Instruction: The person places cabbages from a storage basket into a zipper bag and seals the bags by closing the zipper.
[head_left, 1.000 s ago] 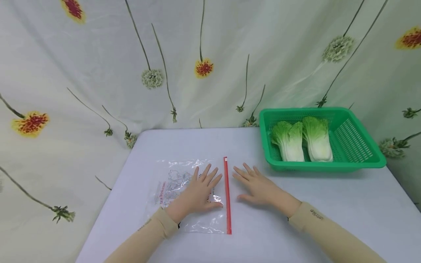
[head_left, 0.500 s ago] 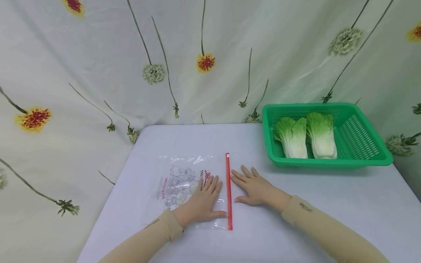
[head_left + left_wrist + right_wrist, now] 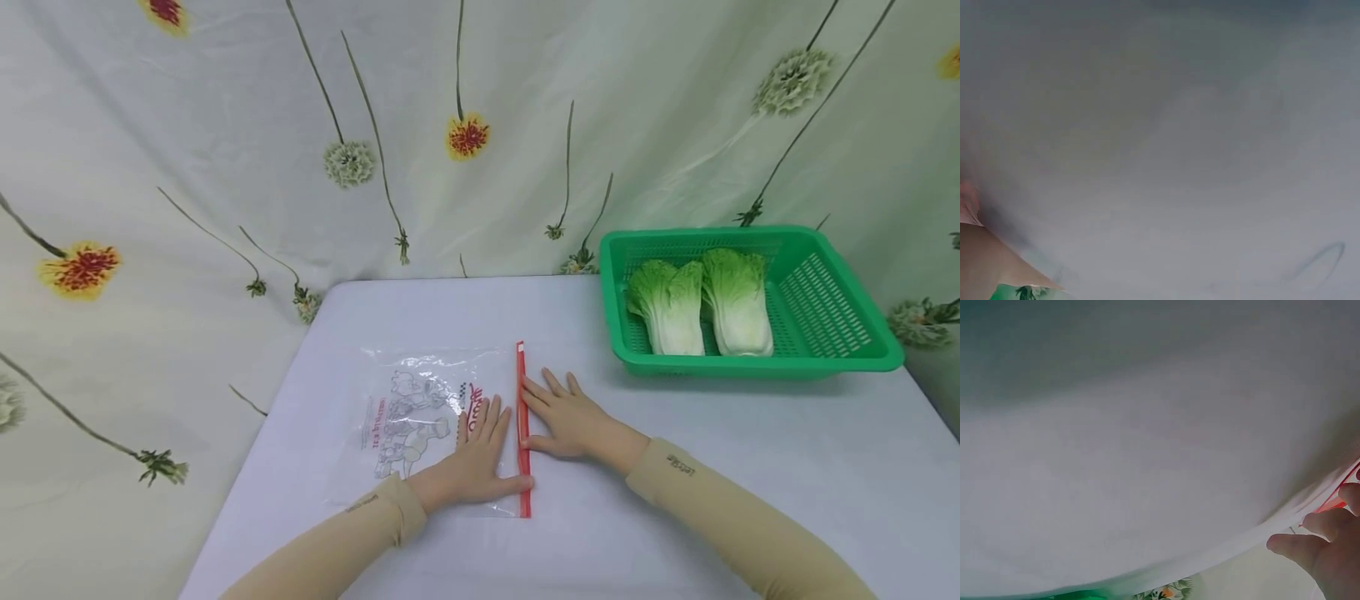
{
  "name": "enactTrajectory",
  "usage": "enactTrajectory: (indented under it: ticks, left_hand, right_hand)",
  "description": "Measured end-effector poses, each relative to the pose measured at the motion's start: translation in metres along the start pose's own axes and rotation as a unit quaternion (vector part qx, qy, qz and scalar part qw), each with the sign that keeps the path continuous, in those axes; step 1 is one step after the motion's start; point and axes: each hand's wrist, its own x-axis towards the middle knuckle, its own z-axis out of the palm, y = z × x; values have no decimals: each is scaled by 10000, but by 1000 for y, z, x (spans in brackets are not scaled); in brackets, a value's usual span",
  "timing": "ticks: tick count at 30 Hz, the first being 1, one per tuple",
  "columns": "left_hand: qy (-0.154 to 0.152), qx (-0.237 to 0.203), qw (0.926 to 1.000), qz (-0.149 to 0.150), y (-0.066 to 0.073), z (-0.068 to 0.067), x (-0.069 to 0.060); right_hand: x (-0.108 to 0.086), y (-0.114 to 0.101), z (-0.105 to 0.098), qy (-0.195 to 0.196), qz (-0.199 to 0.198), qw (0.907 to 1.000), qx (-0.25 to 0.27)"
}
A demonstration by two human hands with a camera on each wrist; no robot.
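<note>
- In the head view, the bag (image 3: 420, 392) lies flat on the table (image 3: 450, 312), its red strip (image 3: 522, 425) toward the right hand (image 3: 573, 425).
- The left hand (image 3: 476, 471) rests on the bag, fingers straight and not curled, the thumb across the strip.
- The right hand is at the strip's other side; its fingers are extended and spread, the tips at the strip, and grip nothing.
- I judge that laying the bag flat is nearly or fully done; it shows no contents. Whether the strip is sealed or unsealed, I cannot tell.
- Both cabbages, the left one (image 3: 671, 312) and the right one (image 3: 738, 304), lie in the basket (image 3: 757, 365), apart from the hands. Nothing is done with them, as far as this view shows.
- The left wrist view gives mostly a blurred, pale surface (image 3: 1179, 219); the left fingers' state I cannot tell there.
- In the right wrist view, the right fingers appear spread, near the red strip; this adds nothing more about the progress.
</note>
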Motion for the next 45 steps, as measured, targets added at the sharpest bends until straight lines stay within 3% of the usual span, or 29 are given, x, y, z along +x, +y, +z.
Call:
enactTrajectory:
  ticks: [5, 12, 17, 22, 27, 30, 33, 36, 38, 43, 45]
  left_hand:
    - [94, -154, 9998, -27, 2, -1, 1]
    - [-20, -65, 9998, 192, -2, -8, -1]
    - [-22, -52, 9998, 185, -5, -9, -2]
    - [509, -334, 9979, 219, -2, -10, 0]
    - [852, -270, 9958, 204, -1, -11, 1]
    - [1032, -676, 9923, 79, -1, -14, -1]
    - [1333, -1284, 9825, -189, -1, -21, -5]
    - [1748, -1905, 9647, -495, 0, -33, -11]
    - [2106, -2282, 9486, -604, 0, -43, -13]
    - [3130, -2872, 9042, -443, 1, -65, -18]
    - [3444, -2819, 8951, -273, 2, -71, -20]
  right_hand:
    - [5, -5, -2, -153, 110, 9998, 13]
    - [7, -7, -2, -222, 201, 9995, -44]
    - [7, -10, -1, -275, 246, 9993, 27]
    - [6, -12, -1, -326, 318, 9989, 74]
    - [5, -12, -2, -295, 325, 9989, 154]
    - [6, -11, -1, -264, 356, 9989, 131]
    - [7, -11, 1, -281, 422, 9987, 69]
    - [7, -10, 1, -238, 442, 9986, 159]
    - [8, -10, 1, -242, 468, 9983, 250]
    - [8, -12, -5, -20, 541, 9971, 532]
    - [9, -15, -9, 208, 586, 9958, 667]
